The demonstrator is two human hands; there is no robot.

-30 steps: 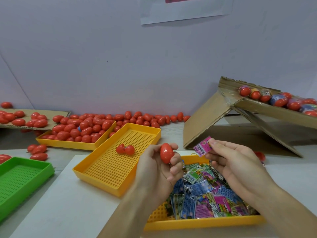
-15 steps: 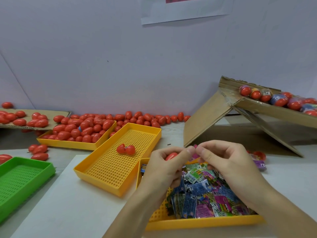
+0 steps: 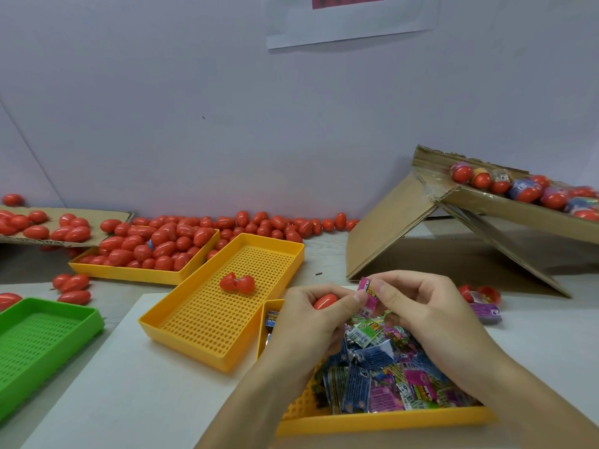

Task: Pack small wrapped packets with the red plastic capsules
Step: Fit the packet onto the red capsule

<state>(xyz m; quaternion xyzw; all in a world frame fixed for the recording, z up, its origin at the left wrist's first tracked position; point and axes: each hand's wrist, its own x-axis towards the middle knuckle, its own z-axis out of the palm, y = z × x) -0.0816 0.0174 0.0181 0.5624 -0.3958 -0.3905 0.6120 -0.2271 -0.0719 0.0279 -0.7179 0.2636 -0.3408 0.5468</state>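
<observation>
Left hand [image 3: 311, 319] gripping capsule [image 3: 325, 301], packet [image 3: 369, 294] alongside

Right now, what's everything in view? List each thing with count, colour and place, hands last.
held capsule: one, red, in the left hand
held packet: one, pink, pinched between both hands
packets: a heap, blue, pink and green, in the near tray
near tray: one, yellow, under the hands
middle tray: one, yellow, centre
open capsule: one, red, in the middle tray
far tray: one, yellow, piled with red capsules
loose capsules: many, red, along the wall
green tray: one, left edge
ramp: one, brown cardboard, right, with filled capsules on top
left hand: grips the capsule
right hand: pinches the packet
</observation>
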